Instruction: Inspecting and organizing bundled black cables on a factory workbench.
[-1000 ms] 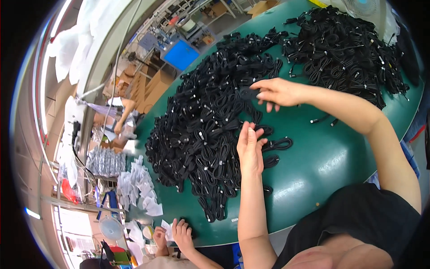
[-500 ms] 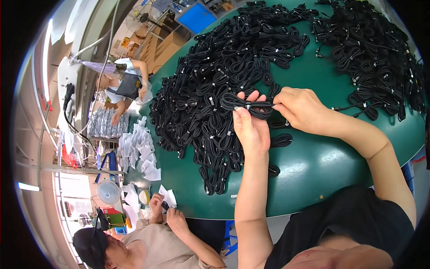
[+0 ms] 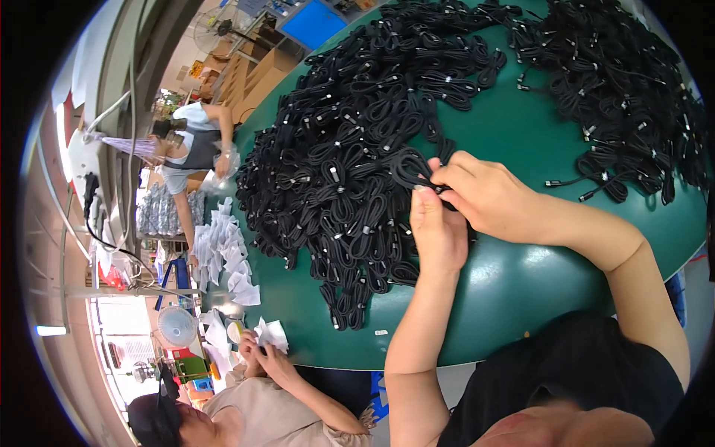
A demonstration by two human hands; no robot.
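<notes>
small white label on the green surface, near its front edge | blue flat screen-like panel far back, past the surface | brown cardboard boxes stacked beside it | white paper packets piled at the left edge

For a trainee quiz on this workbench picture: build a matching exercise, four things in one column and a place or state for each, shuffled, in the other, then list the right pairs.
Things:
1. coiled black cable
2. big heap of black cables
3. white paper pieces
4. blue panel

Places or states:
A. spread along the left rim of the green table
B. held between the left hand and the right hand
C. beyond the table's far edge
D. piled on the table, left of the hands

Pairs: 1-B, 2-D, 3-A, 4-C
</notes>
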